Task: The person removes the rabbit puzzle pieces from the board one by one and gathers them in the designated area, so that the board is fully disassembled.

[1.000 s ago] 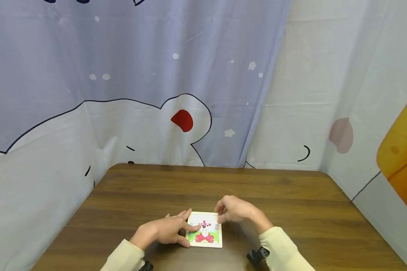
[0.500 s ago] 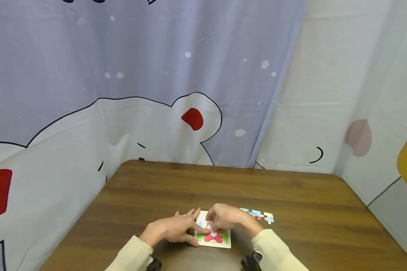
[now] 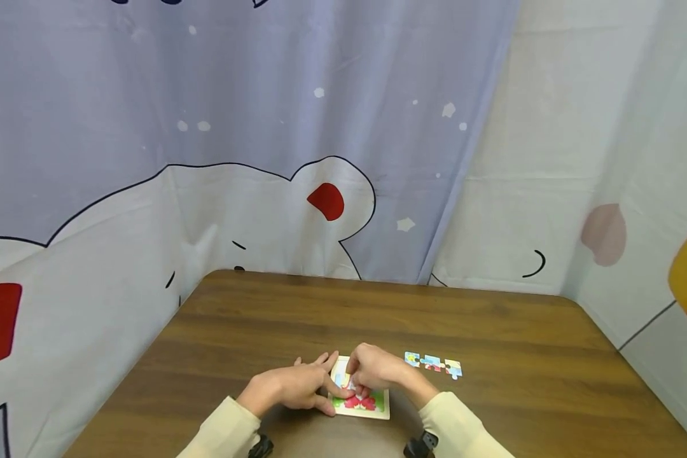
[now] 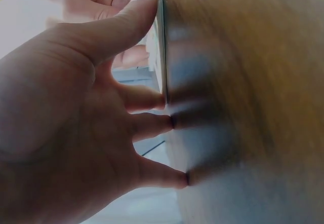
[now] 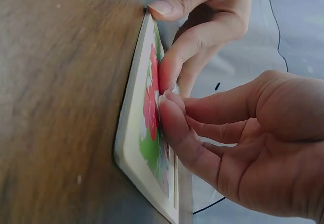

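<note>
Lying flat on the brown table (image 3: 252, 312), under both hands: a square puzzle (image 3: 380, 402) with a pale cream frame (image 5: 134, 107) and a bright picture (image 5: 151, 107), pink-red petal shapes over green, light blue toward the upper left, much of the middle hidden by fingers. Left hand (image 3: 294, 387) spread, fingers mostly straight, thumb at the frame, index finger on the picture. Right hand (image 3: 378, 367) with bent fingers, tips bunched against the picture; impossible to tell whether pinching anything. Off to the right: three loose pieces (image 3: 432, 363) in a slanting row, light blue with yellow and red patches.
</note>
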Demonstrator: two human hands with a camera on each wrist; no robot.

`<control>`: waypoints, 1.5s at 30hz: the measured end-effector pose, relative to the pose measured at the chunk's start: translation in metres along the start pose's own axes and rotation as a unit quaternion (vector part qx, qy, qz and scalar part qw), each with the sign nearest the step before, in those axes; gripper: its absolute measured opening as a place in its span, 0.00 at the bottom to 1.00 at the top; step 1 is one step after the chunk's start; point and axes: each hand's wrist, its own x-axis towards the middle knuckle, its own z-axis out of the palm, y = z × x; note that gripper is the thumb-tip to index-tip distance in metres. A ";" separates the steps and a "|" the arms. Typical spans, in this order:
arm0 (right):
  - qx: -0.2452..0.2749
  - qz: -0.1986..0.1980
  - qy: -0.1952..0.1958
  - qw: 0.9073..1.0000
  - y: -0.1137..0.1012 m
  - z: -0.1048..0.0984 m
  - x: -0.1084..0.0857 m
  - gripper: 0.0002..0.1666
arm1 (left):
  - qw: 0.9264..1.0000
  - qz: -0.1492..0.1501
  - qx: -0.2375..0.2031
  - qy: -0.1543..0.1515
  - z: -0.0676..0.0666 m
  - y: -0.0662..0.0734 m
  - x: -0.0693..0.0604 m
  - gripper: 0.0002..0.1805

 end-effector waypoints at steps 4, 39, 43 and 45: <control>0.029 0.004 0.002 1.000 0.002 -0.002 0.000 0.07 | 1.000 0.001 -0.001 -0.001 -0.001 0.001 0.001 0.25; 0.049 0.048 0.129 0.989 0.054 -0.067 -0.053 0.05 | 1.000 -0.010 -0.007 0.002 0.000 -0.001 0.001 0.24; 0.054 0.084 0.119 0.988 0.067 -0.066 -0.063 0.06 | 1.000 -0.011 -0.006 0.002 0.000 -0.001 0.001 0.24; 0.052 0.094 0.115 0.988 0.070 -0.065 -0.065 0.06 | 1.000 -0.011 -0.007 0.001 0.000 -0.001 0.002 0.24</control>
